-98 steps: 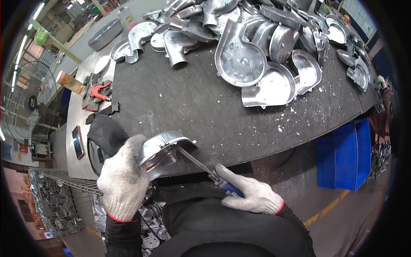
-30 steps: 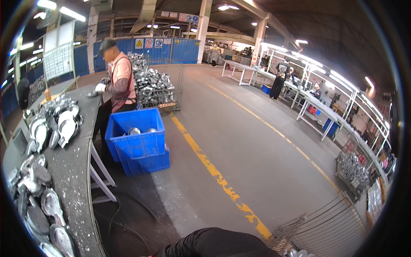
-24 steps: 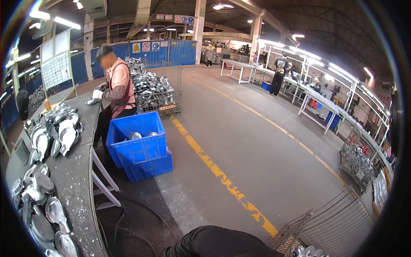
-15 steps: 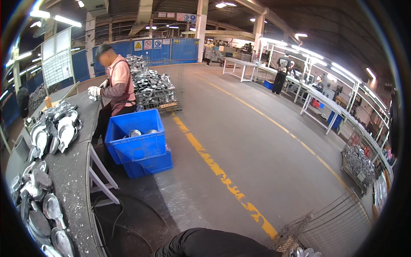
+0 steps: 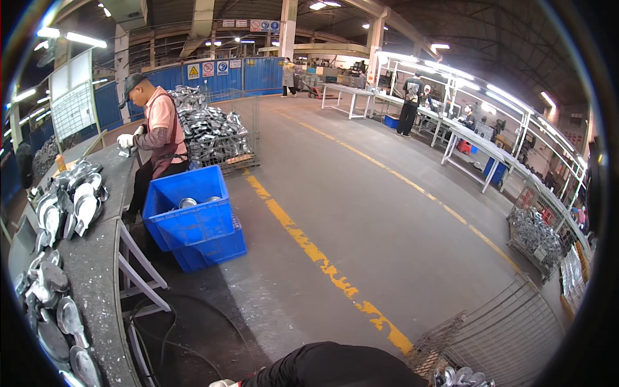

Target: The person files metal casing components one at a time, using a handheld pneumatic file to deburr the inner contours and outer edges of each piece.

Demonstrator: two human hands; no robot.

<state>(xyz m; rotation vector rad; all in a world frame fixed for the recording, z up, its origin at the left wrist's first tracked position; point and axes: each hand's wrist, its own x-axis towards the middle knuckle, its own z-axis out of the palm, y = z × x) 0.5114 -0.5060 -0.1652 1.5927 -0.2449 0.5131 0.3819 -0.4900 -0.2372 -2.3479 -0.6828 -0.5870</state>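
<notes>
At the lower edge a black sleeve arches across the picture. At its left end a small piece of my right hand shows in a white glove, with most of the fingers cut off by the frame. Whether it holds anything cannot be made out. My left hand is out of the picture. Nearest on the left is a dark workbench strewn with pale specks. Grey metal castings, round and dished with short handles, lie along it, and a second heap of castings is farther back.
Beyond the bench a co-worker in white gloves handles a small part. Stacked blue crates hold round metal pieces. A wire cage is piled with castings; another wire cage stands at lower right. Hoses trail across the floor.
The whole scene has shifted slightly left in the picture. The black sleeve has moved right, and a bit of my white-gloved hand has come into view at the lower edge.
</notes>
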